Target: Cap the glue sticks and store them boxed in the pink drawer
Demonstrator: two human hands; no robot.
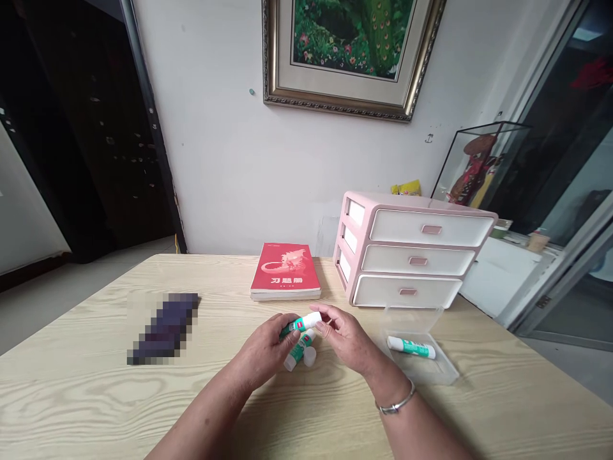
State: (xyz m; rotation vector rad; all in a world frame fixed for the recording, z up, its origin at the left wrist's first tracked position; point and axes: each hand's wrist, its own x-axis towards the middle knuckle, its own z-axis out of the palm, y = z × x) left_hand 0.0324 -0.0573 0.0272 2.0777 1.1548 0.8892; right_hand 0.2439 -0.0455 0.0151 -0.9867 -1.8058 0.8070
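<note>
The left hand (263,351) is closed around a green and white glue stick (301,327) and holds it above the front middle of the worktop (96,383). The fingertips (320,313) of the right hand (347,338) are very near the white end of this stick, but I cannot tell if they really touch it, so the hands are close together, and only the left one is surely clamped. Under the hands, a second glue stick (297,351) lies tilted, with a small whitish cap (310,356) just beside it. In my judgement, the main risk is a drop: if the left hand's grip becomes loose, the held stick could fall on the second one, and the round cap could roll on the smooth wood. A third glue stick (410,347) lies in a clear plastic box (443,374) in front of a pink and white drawer unit (407,255). If the right wrist moves sideways without care, it could push this box, or the silver bracelet (395,401) could catch its edge.
</note>
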